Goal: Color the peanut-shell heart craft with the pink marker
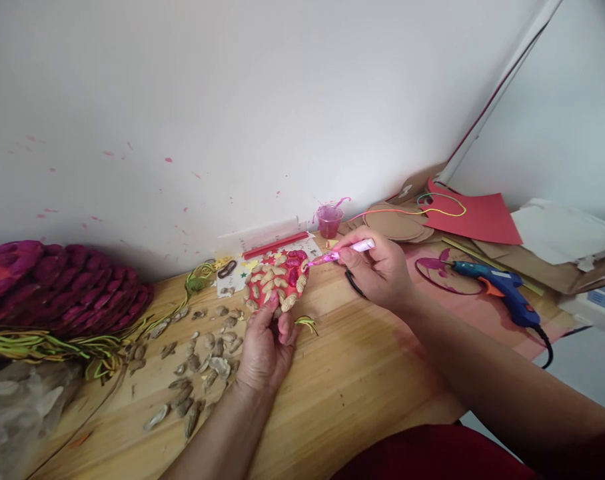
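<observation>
My left hand (267,347) grips a red disc (255,291) by its near edge, thumb on top. Peanut shells (272,275) cover the disc; several at its upper right (296,265) are painted magenta, the others are plain tan. Between the fingers of my right hand (377,267) is a slim paintbrush (355,248) with a pale handle. Its pink-coated tip is at the disc's right edge, close to a plain shell; whether it touches I cannot tell. Behind the hands stands a clear plastic cup (329,221) of pink paint.
Loose peanut shells (210,360) lie scattered across the wooden table (327,393). At left is a stack of magenta shell-covered discs (72,287) with green cords (47,343). A blue glue gun (507,293), red paper (487,217) and cardboard discs (397,223) lie at right; a paint-spattered wall (182,133) rises behind.
</observation>
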`<action>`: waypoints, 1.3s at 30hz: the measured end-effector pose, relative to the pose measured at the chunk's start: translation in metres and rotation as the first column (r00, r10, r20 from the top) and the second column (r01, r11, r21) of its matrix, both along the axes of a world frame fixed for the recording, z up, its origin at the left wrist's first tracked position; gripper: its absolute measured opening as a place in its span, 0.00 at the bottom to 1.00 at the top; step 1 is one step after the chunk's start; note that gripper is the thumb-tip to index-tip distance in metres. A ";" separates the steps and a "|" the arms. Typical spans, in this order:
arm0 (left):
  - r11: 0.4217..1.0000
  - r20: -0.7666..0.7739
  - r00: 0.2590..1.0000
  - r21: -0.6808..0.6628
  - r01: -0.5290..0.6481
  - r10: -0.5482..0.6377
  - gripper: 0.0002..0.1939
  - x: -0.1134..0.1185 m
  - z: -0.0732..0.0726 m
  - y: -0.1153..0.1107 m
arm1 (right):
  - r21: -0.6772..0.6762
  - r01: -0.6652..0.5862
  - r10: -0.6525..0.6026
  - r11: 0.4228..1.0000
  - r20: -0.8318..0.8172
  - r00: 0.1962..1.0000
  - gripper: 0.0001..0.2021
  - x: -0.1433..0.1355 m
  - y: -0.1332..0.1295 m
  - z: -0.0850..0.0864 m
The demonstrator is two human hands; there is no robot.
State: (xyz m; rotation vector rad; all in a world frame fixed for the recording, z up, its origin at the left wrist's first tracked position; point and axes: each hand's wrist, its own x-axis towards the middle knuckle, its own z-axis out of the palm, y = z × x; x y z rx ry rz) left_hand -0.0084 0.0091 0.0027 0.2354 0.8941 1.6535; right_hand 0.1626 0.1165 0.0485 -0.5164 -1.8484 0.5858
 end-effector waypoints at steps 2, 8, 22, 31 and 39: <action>1.000 -0.023 1.000 -0.016 -0.011 0.010 0.19 0.000 -0.001 0.000 | 0.004 -0.006 0.006 1.000 0.018 1.000 0.06 0.000 0.000 0.000; 0.995 -0.088 0.991 0.006 -0.102 0.103 0.21 0.004 -0.002 0.000 | 0.057 0.008 -0.010 0.998 0.036 0.999 0.04 0.000 0.000 0.000; 0.986 -0.486 0.858 0.097 -0.135 0.166 0.22 0.006 -0.006 -0.005 | 0.113 -0.012 -0.004 0.994 0.141 0.990 0.04 -0.002 -0.005 0.002; 0.987 -0.338 0.928 0.049 -0.150 0.158 0.14 0.007 -0.002 -0.005 | 0.213 -0.062 0.001 0.975 0.273 0.962 0.03 -0.008 -0.007 -0.002; 0.985 -0.526 0.833 0.074 -0.159 0.174 0.19 0.005 -0.006 -0.005 | 0.215 -0.050 0.005 0.975 0.207 0.978 0.03 -0.007 -0.006 0.000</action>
